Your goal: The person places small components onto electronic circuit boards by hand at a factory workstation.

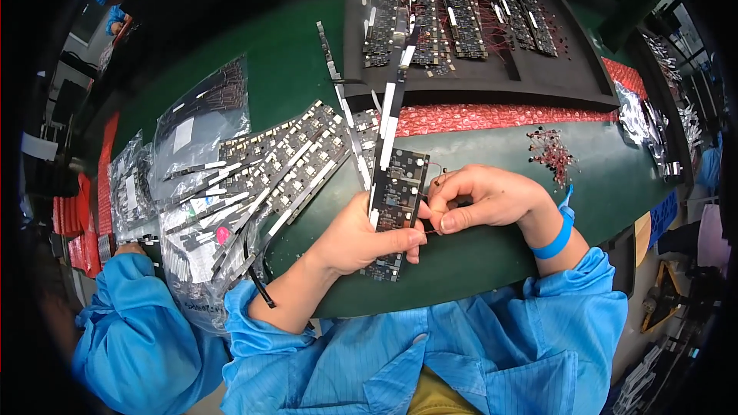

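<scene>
My left hand (355, 237) is closed round the lower part of a dark, narrow circuit board (404, 177), held upright and slightly tilted. A long black-and-white flexible strip (390, 119) runs up along the board's left edge. At the right edge, my right hand (486, 198) is closed in a pinch close to my left fingertips. A thin red wire (437, 167) loops from the board to the right fingers, with a small dark part at its end; the fingers partly hide it. A blue wrist strap (560, 237) is on my right wrist.
More circuit boards (307, 146) lie in a fanned stack at left, beside clear plastic bags (184, 134). A black foam tray (592, 96) of wired boards stands at the back on red bubble wrap (492, 117). Small red-wired parts (552, 155) are heaped right. A co-worker's blue sleeve (138, 330) is at left.
</scene>
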### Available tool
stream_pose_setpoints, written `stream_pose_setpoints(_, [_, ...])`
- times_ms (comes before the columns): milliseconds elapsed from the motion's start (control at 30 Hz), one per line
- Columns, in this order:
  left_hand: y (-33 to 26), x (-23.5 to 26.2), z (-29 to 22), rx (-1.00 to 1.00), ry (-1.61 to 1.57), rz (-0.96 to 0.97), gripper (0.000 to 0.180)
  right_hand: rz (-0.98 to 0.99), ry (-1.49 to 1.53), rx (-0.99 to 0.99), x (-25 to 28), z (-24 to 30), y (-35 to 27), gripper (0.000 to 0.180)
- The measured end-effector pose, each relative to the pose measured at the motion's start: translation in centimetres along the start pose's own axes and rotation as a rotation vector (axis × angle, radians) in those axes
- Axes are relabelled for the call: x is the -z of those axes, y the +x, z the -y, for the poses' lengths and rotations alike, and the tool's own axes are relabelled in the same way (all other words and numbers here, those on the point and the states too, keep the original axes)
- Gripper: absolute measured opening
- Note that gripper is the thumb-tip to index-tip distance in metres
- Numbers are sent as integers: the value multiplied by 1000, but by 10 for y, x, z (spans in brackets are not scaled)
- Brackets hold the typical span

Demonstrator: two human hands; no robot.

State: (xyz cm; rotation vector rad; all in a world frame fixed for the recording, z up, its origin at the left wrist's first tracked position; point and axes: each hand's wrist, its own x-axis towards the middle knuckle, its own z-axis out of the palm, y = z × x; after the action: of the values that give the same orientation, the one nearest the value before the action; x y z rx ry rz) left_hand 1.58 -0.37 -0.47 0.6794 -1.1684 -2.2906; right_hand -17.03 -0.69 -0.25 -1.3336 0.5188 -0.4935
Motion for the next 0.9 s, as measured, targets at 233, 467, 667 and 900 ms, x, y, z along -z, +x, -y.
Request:
stream_pose_setpoints(233, [5,2,3,-67,-90,-190,25,-422,-213,61,-11,11,4,8])
stream_pose_setpoints(467, [4,-1,2,-28,-104,-216,25,-510,-679,263,-16,8,6,7])
stream_pose_setpoints(667, [4,0,1,24,-127,-184,25,-506,-845,418,-17,5,6,8])
stream_pose_setpoints(900, [5,1,2,-52,-166,-196,20,-644,-827,442,-23,6,5,7])
